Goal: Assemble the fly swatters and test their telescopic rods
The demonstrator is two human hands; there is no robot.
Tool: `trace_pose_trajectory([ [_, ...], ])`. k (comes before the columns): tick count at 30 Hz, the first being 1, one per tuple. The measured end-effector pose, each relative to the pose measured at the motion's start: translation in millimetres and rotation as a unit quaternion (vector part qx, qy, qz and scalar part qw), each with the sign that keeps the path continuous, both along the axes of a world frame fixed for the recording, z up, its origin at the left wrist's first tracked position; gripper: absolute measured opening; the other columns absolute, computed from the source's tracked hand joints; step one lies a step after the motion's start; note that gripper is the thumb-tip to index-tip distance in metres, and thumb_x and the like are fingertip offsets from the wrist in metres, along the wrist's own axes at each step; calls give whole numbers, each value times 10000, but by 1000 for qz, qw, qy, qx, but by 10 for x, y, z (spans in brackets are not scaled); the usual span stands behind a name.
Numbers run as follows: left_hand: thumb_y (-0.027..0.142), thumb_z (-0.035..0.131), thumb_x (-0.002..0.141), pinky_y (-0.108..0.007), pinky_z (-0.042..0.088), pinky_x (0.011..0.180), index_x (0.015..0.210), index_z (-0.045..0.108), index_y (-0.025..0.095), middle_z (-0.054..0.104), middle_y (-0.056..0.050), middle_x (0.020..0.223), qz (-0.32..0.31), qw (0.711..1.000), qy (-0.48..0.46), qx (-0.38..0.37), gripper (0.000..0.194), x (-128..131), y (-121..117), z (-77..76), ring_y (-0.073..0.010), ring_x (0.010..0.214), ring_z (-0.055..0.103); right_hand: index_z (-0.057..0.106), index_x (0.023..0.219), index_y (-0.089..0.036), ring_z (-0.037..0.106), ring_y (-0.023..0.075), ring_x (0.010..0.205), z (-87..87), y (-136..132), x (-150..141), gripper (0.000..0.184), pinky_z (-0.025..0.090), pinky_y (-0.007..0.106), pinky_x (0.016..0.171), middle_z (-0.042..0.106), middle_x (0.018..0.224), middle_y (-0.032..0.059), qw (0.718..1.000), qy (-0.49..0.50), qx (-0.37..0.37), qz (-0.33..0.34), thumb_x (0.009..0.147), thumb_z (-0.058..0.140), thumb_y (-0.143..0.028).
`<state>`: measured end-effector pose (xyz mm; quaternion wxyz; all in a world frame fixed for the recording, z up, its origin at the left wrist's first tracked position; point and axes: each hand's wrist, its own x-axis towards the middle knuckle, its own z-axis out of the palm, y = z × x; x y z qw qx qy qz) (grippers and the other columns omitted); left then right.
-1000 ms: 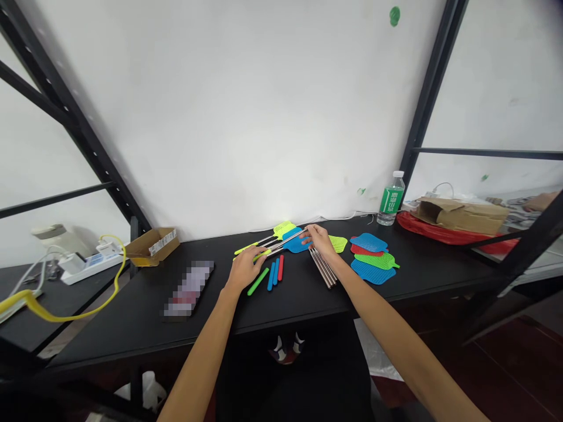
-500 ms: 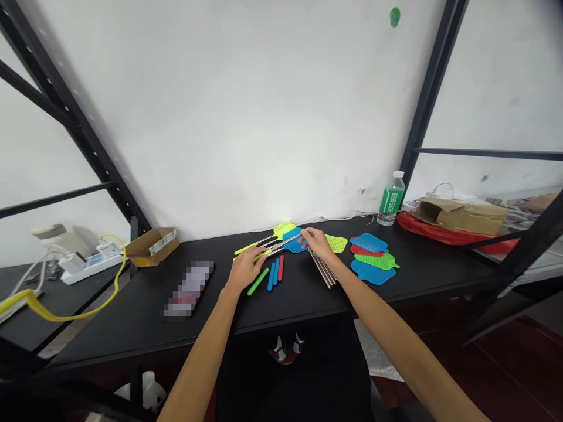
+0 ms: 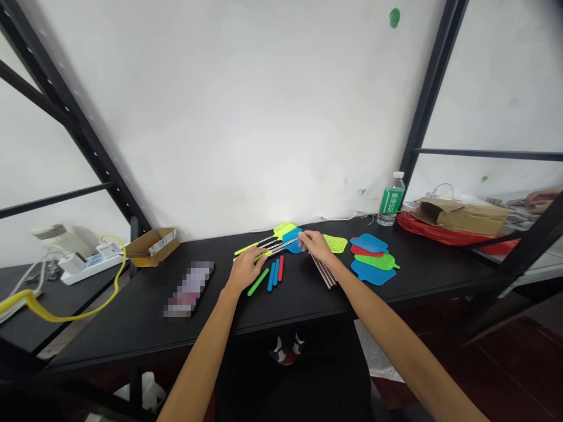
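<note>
Across the desk's middle, my left hand [image 3: 246, 268] is closed on a yellow-green handle [image 3: 265, 254] with a thin metal rod [image 3: 284, 244] running out of it. My right hand [image 3: 315, 245] pinches the far end of that rod. Beneath and behind it lie a blue fly swatter head [image 3: 292, 237] and a yellow one [image 3: 284, 229] with rods attached. Loose metal rods [image 3: 324, 273] lie under my right wrist. Near my left hand rest a green handle [image 3: 258, 282], two blue handles [image 3: 273, 275] and a red handle [image 3: 280, 268].
Right of my hands lie a yellow swatter head [image 3: 335, 244] and a pile of blue, red and green heads [image 3: 373, 259]. A water bottle [image 3: 391, 200] stands behind. On the left are a phone [image 3: 189, 290] and an open cardboard box [image 3: 153, 246]. Another person's hand [image 3: 543, 198] shows far right.
My right hand has shifted slightly left along the rod toward my left hand, which stays in place. Another person's hand has moved at the far right edge.
</note>
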<state>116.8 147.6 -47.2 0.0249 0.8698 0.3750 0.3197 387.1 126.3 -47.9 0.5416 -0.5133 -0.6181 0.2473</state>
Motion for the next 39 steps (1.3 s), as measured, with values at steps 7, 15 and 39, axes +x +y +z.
trace_pose_trajectory([
  [7,417,430,967,-347,501,912,1142,690,251,701,-55,1149,-14,1000,-1,1,355,4,5,-13,-238,1114,623,586,570,-212,600,149,529,3,-16,-6,449,422,231,503,649,598,16,999,-40,11,9,912,471,-478],
  [15,414,420,972,-331,510,875,1122,693,244,699,-59,1112,-12,1000,-4,3,355,8,-10,4,-223,1033,646,565,546,-215,601,155,531,-4,-26,-6,481,449,250,571,622,555,11,998,-51,21,13,927,453,-487],
  [39,619,475,858,-506,403,970,1519,294,215,535,-186,1351,299,951,80,-20,795,-751,-281,239,-386,1185,537,471,590,-207,453,112,463,-30,153,175,479,333,230,435,494,522,-11,981,185,49,9,865,517,-597],
])
